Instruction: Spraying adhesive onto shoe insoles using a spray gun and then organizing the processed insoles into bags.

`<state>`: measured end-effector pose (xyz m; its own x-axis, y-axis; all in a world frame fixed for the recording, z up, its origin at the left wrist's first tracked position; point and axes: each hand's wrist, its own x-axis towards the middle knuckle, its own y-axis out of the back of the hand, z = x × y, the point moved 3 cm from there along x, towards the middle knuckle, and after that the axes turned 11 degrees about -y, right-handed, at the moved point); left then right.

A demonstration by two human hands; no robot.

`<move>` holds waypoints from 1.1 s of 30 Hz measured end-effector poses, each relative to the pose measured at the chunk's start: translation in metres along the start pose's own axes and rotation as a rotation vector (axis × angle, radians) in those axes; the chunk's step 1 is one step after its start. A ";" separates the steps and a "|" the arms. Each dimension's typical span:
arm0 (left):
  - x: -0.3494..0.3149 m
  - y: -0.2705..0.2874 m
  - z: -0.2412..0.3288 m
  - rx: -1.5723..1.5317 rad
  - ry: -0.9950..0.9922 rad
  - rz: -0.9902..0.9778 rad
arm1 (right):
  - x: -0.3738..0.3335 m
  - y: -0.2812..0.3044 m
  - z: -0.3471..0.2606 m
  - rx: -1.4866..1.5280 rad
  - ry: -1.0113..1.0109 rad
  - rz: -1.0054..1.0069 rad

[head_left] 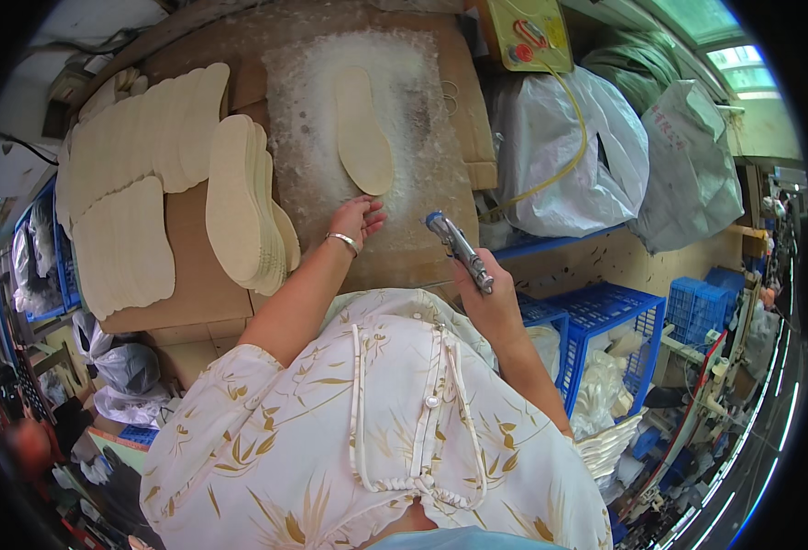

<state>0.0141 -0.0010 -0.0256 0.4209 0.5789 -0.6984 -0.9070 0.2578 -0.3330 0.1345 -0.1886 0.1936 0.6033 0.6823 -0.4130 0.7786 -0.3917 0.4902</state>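
A single cream insole (364, 128) lies lengthwise on a board (294, 137) coated with whitish residue. Just below its near end is my left hand (358, 222), a bracelet on the wrist. Its fingers are loosely bent and a little apart, with nothing visible in them; whether a fingertip touches the insole's edge I cannot tell. My right hand (493, 298) is wrapped round a metal spray gun (459, 249), whose blue-tipped nozzle points up and left towards the board. Left of the board sits a stack of insoles (236, 202), with overlapping rows of more insoles (138, 137) beyond it.
A yellow hose (576, 156) curves down from a yellow container (525, 37) at the back right. Large white sacks (569, 137) stand beside the board. Blue plastic crates (605, 316) are on my right, with plastic-wrapped goods (596, 394) below. Wrapped bags (129, 367) sit at the left.
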 end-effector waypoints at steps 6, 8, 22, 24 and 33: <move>0.001 0.001 -0.002 -0.005 0.003 -0.012 | -0.006 -0.003 0.002 0.024 0.004 -0.065; 0.000 0.000 -0.001 -0.007 0.008 -0.014 | -0.005 0.000 0.006 0.044 -0.005 -0.036; 0.000 0.000 -0.001 -0.044 -0.007 -0.006 | 0.014 0.008 -0.015 0.059 0.007 0.068; 0.000 0.001 -0.002 -0.056 -0.016 -0.004 | 0.014 0.011 -0.014 0.077 -0.008 0.059; -0.004 -0.005 -0.003 -0.114 -0.046 0.055 | 0.017 -0.002 -0.023 0.032 0.124 -0.031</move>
<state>0.0167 -0.0066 -0.0232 0.3677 0.6248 -0.6888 -0.9201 0.1371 -0.3668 0.1395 -0.1616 0.2033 0.5545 0.7646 -0.3286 0.8029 -0.3877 0.4528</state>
